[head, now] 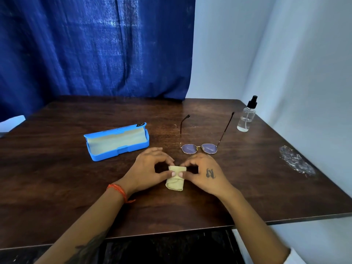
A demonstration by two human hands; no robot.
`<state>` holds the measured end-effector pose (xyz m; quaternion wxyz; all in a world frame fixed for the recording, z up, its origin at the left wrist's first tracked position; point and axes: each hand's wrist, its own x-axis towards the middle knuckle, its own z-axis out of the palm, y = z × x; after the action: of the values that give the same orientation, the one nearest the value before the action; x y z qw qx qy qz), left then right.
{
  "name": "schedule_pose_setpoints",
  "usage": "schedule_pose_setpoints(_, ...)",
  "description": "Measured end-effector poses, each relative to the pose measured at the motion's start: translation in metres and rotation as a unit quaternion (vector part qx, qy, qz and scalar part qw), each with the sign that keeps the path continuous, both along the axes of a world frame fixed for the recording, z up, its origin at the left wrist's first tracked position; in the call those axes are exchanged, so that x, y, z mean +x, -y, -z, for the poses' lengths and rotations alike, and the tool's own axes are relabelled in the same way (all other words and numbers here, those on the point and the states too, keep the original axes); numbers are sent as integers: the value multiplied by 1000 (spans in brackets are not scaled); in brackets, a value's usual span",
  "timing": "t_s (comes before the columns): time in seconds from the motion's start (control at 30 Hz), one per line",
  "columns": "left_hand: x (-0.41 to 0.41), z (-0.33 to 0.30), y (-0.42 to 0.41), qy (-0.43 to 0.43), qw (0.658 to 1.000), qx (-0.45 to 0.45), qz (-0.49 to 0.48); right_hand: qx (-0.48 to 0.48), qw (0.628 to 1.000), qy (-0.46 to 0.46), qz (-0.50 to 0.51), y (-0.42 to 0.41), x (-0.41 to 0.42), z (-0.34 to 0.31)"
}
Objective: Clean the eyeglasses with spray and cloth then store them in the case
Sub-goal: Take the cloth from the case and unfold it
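A: status near edge?
B: I see left hand (150, 168) and right hand (202, 171) both pinching the folded yellow cloth (176, 180), fingers curled on its top edge, low on the tabletop (66, 187)
A: glasses?
B: eyeglasses (200, 148) just beyond the right hand, temples open, lenses toward me. Blue case (117, 142) open, farther left. Spray bottle (246, 116) upright, far right corner

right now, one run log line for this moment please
both hands pinch folded yellow cloth | gold wire-rim eyeglasses open on table | blue plastic case open | clear spray bottle untouched
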<state>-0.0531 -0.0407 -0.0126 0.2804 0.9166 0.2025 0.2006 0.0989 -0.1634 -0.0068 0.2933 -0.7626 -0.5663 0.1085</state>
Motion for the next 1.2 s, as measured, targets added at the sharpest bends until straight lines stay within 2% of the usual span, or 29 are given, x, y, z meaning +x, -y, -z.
schedule_pose_setpoints(0.07,0,-3,2,34,999,-30,19,25,999,-31,-6,1,-2,-5)
schedule_pose_setpoints(0.13,1,-5,5,63,997,-38,23,72,997,-26,6,2,-4,-7)
schedule_pose_setpoints(0.23,-1,-7,8,81,996,-23,38,155,986,54,-10,6,-10,-5)
schedule_pose_setpoints(0.33,-5,-10,9,74,994,-45,68,192,974,113,-50,15,-16,-1)
schedule_pose_setpoints(0.43,-10,-12,12,91,991,-65,75,176,971,129,-97,26,-19,5)
schedule_pose_setpoints(0.57,-14,-2,17,87,993,61,60,114,973,123,-159,37,-17,10)
schedule_pose_setpoints(0.67,-17,2,18,66,993,88,51,57,973,151,-164,41,-13,9)
schedule_pose_setpoints(0.73,-19,2,19,55,992,108,35,54,972,166,-157,45,-11,9)
schedule_pose_setpoints(0.9,-20,0,28,36,986,159,18,80,984,114,-115,57,-4,5)
schedule_pose_setpoints(1.2,42,-13,67,96,973,199,60,196,980,-40,-22,87,40,-11)
